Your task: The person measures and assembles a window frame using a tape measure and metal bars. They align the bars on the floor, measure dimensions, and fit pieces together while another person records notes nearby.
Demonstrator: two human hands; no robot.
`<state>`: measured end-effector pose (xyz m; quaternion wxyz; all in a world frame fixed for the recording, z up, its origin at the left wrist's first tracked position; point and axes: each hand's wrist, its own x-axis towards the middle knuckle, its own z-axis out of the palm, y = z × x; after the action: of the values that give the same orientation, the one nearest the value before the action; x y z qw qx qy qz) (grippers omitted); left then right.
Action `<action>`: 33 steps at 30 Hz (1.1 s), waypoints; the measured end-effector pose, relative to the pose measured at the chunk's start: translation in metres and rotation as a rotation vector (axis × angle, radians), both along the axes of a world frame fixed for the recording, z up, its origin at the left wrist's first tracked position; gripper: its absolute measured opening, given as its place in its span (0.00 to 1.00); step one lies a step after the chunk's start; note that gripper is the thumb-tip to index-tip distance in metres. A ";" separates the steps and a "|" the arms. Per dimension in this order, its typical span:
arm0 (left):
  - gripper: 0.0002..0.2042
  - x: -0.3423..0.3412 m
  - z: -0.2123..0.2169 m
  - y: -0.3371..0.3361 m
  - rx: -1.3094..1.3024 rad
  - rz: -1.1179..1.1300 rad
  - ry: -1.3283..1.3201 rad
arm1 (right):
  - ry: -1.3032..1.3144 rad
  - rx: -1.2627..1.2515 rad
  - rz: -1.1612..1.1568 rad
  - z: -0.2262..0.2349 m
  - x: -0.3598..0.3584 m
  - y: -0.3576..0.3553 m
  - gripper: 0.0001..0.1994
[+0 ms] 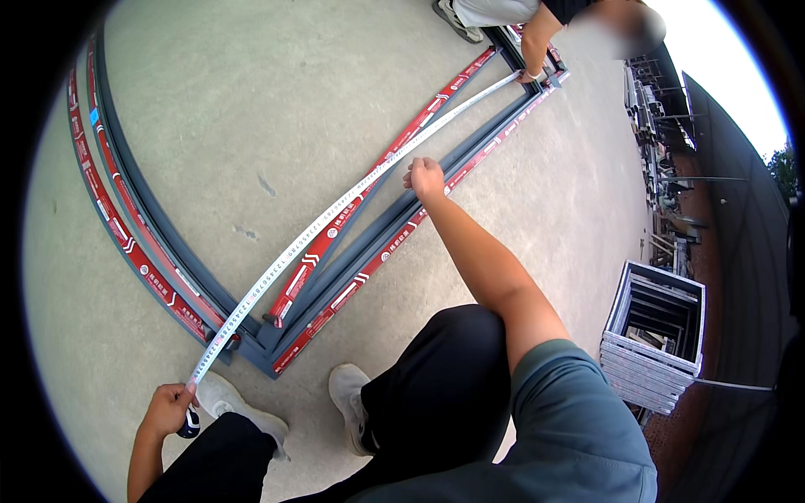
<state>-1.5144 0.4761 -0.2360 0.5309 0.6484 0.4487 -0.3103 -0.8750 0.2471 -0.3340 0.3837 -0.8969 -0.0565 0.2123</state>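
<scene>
My left hand (167,410) is closed around a tape measure (189,424), low at the left beside my shoe. Its white blade (314,227) runs out diagonally across the grey metal frame (272,344), which lies on the floor with red film strips along its sides. At the far end of the blade, another person's hand (528,76) is at the frame's far corner. My right hand (426,178) hovers over the frame's right side, its fingers curled; whether anything is in them is hidden. A loose red-faced bar (317,245) lies slantwise inside the frame, partly under the blade.
The frame's long left side (138,226) curves away up the picture. My shoes (348,398) stand close to the near corner. Stacked rectangular frames (650,373) stand at the right. Metal stock (662,184) lines the dark fence (738,218). The other person bends over the far corner.
</scene>
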 end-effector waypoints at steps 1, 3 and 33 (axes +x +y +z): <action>0.20 0.002 0.001 0.000 0.005 -0.007 0.011 | -0.070 -0.062 0.044 -0.001 0.001 -0.005 0.19; 0.20 0.006 0.003 -0.001 -0.007 0.018 0.016 | -0.285 -0.272 0.157 0.000 0.002 -0.014 0.19; 0.19 0.010 0.005 -0.002 -0.019 0.069 -0.131 | -0.061 -0.475 1.234 0.051 -0.092 -0.023 0.14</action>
<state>-1.5046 0.4739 -0.2311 0.5757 0.6464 0.4320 -0.2531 -0.9670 0.2238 -0.2834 -0.0182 -0.7658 -0.5225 0.3744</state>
